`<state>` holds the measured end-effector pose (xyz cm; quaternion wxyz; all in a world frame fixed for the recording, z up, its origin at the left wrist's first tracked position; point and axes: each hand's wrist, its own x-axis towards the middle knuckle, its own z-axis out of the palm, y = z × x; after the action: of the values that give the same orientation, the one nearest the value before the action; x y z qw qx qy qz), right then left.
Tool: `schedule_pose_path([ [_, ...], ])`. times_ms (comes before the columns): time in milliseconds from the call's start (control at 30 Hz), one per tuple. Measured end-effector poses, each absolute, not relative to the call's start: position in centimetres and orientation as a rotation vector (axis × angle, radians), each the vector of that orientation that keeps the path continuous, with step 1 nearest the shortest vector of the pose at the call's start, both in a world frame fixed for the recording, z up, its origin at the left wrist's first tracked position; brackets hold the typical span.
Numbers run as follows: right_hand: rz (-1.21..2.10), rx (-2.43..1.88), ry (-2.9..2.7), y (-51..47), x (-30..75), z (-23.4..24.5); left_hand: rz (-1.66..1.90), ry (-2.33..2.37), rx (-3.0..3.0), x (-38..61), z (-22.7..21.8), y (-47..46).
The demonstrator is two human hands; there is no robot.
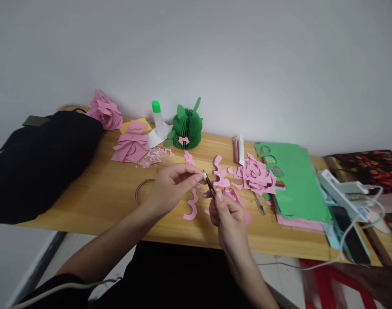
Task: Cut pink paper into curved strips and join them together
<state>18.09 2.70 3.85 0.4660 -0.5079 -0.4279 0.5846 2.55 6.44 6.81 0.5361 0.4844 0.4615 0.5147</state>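
Note:
My left hand (175,184) pinches a tiny white piece (204,175) between thumb and fingertips, above the middle of the table. In my right hand (227,210) are dark tweezers (210,186), their tips right at the white piece; whether they grip it is too small to tell. Below and around my hands lie pink scalloped paper strips (219,171). A heap of pink paper scraps (255,174) is to the right of them. Behind my hands stands a green folded-paper figure (187,128) with leaf-shaped parts and a small pink bow (183,140).
A glue bottle with a green cap (156,107) stands left of the figure, near pink paper pieces (131,143). A black bag (48,163) covers the left end. Green sheets (297,184), a power strip (340,193) and a phone (350,236) lie right.

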Motion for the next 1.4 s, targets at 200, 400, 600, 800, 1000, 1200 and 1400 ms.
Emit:
schedule_pose_path([
  [200, 1.428, -1.236, -1.025, 2.8, 17.9, 4.0, 1.283, 1.099, 1.114, 2.8, 6.9, 6.4],
  [400, 1.412, -1.243, -1.025, 2.8, 17.7, 4.1, 1.307, 1.156, 1.134, 3.0, 6.9, 6.4],
  [600, 1.388, -1.258, -1.071, 2.9, 17.9, 4.3, 1.3, 1.131, 1.117, 2.9, 7.0, 6.4],
  [800, 1.394, -1.236, -1.068, 2.5, 18.3, 4.1, 1.29, 1.052, 1.075, 2.8, 6.9, 6.4],
  [1000, 1.538, -1.187, -1.034, 2.0, 18.6, 4.8, 1.323, 1.04, 1.003, 2.4, 6.4, 6.4],
  [1200, 1.648, -1.186, -1.043, 1.9, 18.9, 5.1, 1.298, 0.954, 0.87, 2.1, 6.3, 6.7],
  [1400, 1.481, -1.275, -1.297, 1.6, 19.7, 5.5, 1.09, 1.008, 1.028, 1.2, 6.8, 6.8],
])
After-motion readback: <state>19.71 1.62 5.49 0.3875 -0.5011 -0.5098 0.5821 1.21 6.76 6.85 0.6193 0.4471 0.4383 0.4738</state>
